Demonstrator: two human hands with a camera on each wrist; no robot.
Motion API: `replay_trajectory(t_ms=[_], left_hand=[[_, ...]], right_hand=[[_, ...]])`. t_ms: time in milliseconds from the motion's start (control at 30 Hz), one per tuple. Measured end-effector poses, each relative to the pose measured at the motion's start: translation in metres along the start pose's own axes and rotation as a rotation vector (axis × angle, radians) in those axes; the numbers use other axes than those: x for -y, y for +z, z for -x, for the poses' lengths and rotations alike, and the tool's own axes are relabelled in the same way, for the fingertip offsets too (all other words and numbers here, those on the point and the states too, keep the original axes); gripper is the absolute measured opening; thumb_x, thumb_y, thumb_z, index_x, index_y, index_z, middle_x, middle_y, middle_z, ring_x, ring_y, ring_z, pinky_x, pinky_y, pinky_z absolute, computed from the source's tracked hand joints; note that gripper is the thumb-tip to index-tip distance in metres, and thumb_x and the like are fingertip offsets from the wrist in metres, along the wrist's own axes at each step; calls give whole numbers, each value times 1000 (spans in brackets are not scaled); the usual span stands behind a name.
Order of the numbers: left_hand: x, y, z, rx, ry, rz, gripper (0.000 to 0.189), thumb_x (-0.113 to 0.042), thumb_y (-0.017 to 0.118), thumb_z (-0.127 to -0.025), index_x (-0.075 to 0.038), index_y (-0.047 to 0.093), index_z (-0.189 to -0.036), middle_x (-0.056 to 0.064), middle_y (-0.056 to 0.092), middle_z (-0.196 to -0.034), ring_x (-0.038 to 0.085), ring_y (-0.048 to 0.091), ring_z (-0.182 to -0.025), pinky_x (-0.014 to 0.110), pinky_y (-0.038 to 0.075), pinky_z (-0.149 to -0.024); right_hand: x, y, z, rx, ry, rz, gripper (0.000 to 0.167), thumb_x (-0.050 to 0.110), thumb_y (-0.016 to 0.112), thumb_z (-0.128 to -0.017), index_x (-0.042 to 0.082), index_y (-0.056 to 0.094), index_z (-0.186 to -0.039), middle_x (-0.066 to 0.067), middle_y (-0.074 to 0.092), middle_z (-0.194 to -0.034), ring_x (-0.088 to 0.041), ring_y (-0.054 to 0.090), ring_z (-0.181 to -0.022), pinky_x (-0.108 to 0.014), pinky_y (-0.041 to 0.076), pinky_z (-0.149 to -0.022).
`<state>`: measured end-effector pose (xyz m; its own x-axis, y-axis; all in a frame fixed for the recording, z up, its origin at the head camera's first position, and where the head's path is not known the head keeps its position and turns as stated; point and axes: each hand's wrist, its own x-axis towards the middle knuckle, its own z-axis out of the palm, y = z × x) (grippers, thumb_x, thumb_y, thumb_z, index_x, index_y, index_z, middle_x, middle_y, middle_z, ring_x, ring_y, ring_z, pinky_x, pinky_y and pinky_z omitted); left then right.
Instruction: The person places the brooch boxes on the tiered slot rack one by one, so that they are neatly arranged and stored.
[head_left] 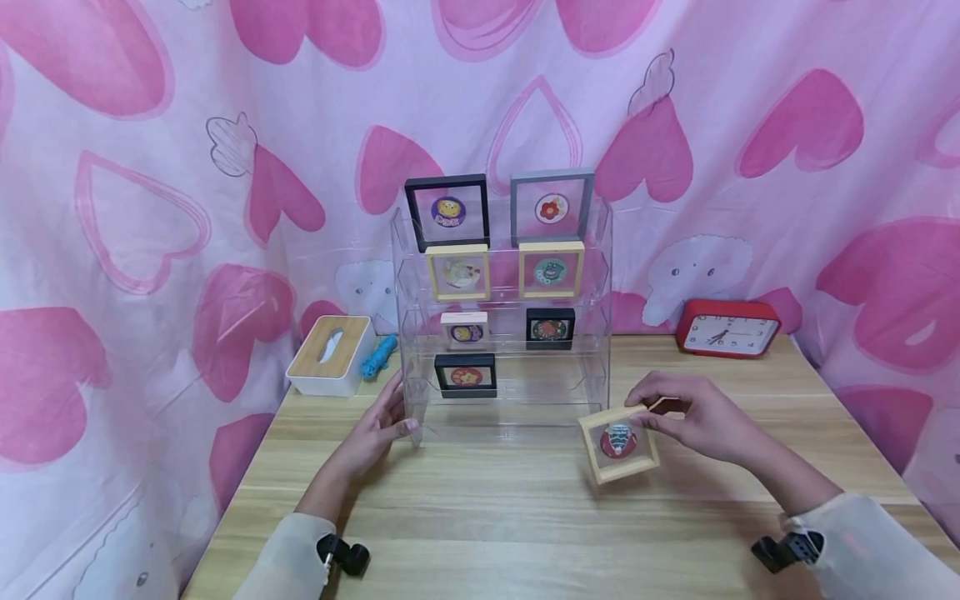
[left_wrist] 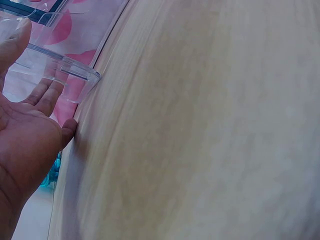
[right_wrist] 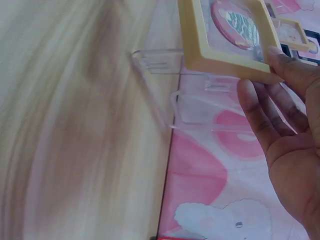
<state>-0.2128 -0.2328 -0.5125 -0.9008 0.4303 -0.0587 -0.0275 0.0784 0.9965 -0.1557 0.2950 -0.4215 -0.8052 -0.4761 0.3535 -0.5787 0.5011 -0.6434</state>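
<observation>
My right hand point(head_left: 693, 412) pinches a pale-wood-coloured display frame point(head_left: 619, 457) by its upper right corner, thumb in front. Inside its clear pane is a round red badge with a green tree. The frame hangs tilted just above the table, by the front right corner of a clear tiered acrylic rack point(head_left: 540, 413). Against the rack's left side rests my left hand point(head_left: 375, 429), its fingers extended along the outside and the thumb near the front edge. The right wrist view shows the held frame point(right_wrist: 240, 30) close up, with the rack behind it.
On the rack's tiers stand several framed badges, among them a black frame point(head_left: 466, 377) on the lowest tier, left. A tissue box point(head_left: 330, 357) and a blue object point(head_left: 379, 358) are at left. A red clock point(head_left: 727, 328) stands back right, before a pink heart-patterned curtain point(head_left: 697, 208).
</observation>
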Motion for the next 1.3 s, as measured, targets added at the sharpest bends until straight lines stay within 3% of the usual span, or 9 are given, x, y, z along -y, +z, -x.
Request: replay_trajectory(t_ms=[467, 933, 1300], left_hand=[[-1, 0, 0, -12, -10, -9, 94, -1, 58, -111, -49, 10, -176, 9, 11, -188, 44, 9, -174, 70, 11, -137], [0, 0, 1, -13, -8, 1, 95, -2, 59, -111, -51, 11, -176, 9, 11, -188, 43, 10, -174, 70, 12, -137], [1, 0, 1, -6, -8, 0, 95, -4, 60, -111, -47, 8, -177, 11, 8, -189, 46, 7, -174, 70, 12, -136]], right_hand=[[22, 1, -28, -146, 35, 68, 36, 1, 91, -88, 21, 81, -117, 1, 80, -112, -5, 76, -92, -15, 64, -85], [40, 12, -66, -256, -22, 14, 32, 0, 89, -90, 18, 83, -116, -1, 78, -111, -7, 77, -95, -14, 62, -88], [41, 23, -87, -317, 3, -5, 31, -1, 90, -89, 11, 83, -117, -5, 76, -110, -1, 73, -97, -15, 63, -89]])
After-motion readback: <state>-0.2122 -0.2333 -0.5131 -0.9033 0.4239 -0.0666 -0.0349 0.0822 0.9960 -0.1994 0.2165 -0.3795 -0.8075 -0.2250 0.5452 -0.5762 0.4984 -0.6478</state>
